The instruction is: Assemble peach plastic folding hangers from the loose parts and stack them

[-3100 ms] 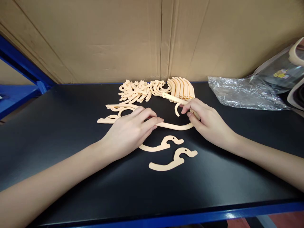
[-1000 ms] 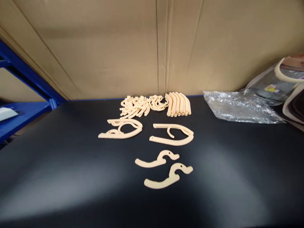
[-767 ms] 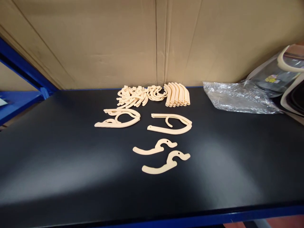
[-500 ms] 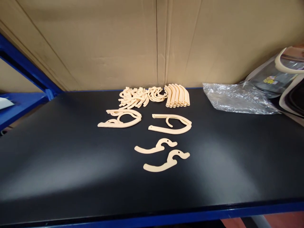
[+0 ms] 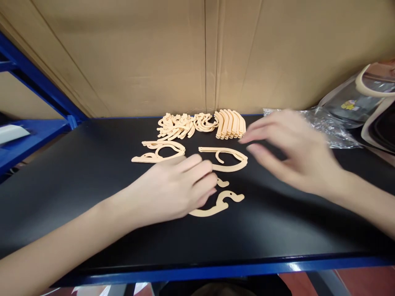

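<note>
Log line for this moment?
left hand: over loose pieces, grip unclear | right hand: open, right of U-shaped frame | rear: parts pile

Two pale, hook-ended pieces [image 5: 216,209] lie flat, nearer than a left-opening, U-shaped frame [image 5: 231,167].

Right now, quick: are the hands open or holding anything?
Left hand: curled; cannot tell if it holds anything.
Right hand: open, holding nothing visible.

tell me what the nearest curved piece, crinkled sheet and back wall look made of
Nearest curved piece: probably plastic; matte, even beige, no grain showing.
Crinkled sheet: likely clear plastic film; glossy, creased highlights.
Back wall: seemingly cardboard; dull brown with fold lines.
</note>
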Action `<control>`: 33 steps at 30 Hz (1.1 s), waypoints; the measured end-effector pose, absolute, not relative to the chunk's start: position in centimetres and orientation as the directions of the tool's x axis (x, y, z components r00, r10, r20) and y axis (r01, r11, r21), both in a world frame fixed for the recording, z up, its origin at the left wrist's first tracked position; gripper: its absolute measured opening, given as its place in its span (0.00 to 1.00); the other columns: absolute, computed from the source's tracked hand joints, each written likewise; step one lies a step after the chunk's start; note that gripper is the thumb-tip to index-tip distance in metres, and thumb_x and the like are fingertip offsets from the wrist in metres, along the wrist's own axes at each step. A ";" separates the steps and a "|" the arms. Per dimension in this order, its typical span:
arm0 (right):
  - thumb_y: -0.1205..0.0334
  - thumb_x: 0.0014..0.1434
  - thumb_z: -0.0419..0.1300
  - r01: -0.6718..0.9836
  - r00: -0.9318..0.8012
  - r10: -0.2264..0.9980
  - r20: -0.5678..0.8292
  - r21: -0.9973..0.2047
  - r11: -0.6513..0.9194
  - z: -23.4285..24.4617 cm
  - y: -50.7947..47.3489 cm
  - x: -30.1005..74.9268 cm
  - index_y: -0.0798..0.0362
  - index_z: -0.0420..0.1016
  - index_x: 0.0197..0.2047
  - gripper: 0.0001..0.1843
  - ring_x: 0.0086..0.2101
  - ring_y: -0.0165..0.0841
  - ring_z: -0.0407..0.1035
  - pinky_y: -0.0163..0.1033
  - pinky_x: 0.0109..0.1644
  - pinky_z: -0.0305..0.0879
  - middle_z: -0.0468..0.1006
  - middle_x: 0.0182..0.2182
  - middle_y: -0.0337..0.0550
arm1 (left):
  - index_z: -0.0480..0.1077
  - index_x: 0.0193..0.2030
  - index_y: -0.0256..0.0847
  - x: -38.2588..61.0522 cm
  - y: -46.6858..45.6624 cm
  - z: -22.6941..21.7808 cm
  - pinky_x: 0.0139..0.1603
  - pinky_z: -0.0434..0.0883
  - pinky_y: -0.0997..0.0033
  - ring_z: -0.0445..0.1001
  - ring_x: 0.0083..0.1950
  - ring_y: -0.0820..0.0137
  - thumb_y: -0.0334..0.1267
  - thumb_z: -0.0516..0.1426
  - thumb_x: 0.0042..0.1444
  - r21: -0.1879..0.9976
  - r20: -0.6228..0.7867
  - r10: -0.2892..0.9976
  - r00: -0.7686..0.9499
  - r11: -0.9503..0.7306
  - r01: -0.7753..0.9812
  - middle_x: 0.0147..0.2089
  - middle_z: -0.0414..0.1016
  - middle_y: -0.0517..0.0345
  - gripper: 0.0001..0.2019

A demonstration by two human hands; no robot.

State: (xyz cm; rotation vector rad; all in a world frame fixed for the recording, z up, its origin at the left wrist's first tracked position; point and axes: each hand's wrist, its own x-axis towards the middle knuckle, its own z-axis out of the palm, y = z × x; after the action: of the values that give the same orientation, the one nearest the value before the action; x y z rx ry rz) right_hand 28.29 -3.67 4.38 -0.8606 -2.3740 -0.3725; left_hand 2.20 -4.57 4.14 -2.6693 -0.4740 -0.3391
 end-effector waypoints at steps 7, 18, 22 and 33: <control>0.62 0.67 0.52 0.573 -0.734 0.525 0.431 -0.021 0.819 -0.4 -1.3 27.6 0.56 0.74 0.51 0.14 0.48 0.36 0.69 0.46 0.54 0.62 0.77 0.48 0.45 | 0.73 0.47 0.37 3.8 -2.7 1.8 0.37 0.68 0.67 0.72 0.39 0.67 0.37 0.51 0.66 -0.291 0.209 0.344 0.916 -0.872 0.394 0.42 0.75 0.54 0.11; 0.59 0.67 0.53 0.577 -0.712 0.560 0.423 -0.102 0.810 -1.3 -1.7 27.9 0.53 0.76 0.47 0.13 0.47 0.36 0.71 0.47 0.57 0.61 0.78 0.48 0.42 | 0.71 0.55 0.42 2.0 -3.1 2.0 0.36 0.67 0.71 0.72 0.40 0.69 0.41 0.52 0.65 -0.043 0.120 0.453 0.884 -0.887 0.460 0.44 0.72 0.56 0.15; 0.61 0.67 0.53 0.614 -0.679 0.597 0.428 -0.116 0.781 -1.1 -1.9 27.8 0.54 0.75 0.43 0.10 0.42 0.34 0.71 0.43 0.49 0.63 0.78 0.43 0.43 | 0.71 0.54 0.41 1.8 -2.8 2.3 0.38 0.67 0.72 0.72 0.40 0.70 0.32 0.48 0.65 -0.022 0.125 0.478 0.869 -0.875 0.484 0.44 0.72 0.56 0.15; 0.62 0.67 0.51 0.663 -0.626 0.652 0.428 -0.149 0.734 -1.2 -1.8 28.0 0.53 0.64 0.40 0.04 0.37 0.34 0.70 0.43 0.47 0.57 0.76 0.37 0.42 | 0.64 0.43 0.39 2.0 -1.9 2.6 0.32 0.60 0.71 0.71 0.35 0.67 0.48 0.42 0.68 0.121 0.259 0.838 0.481 -0.522 0.844 0.41 0.71 0.56 0.17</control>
State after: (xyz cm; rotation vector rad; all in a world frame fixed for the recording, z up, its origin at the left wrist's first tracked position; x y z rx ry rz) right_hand 28.00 -1.80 -1.25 -1.0017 -2.4768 -0.0315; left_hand 1.97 -1.92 2.59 -2.6834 -1.5240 -0.4498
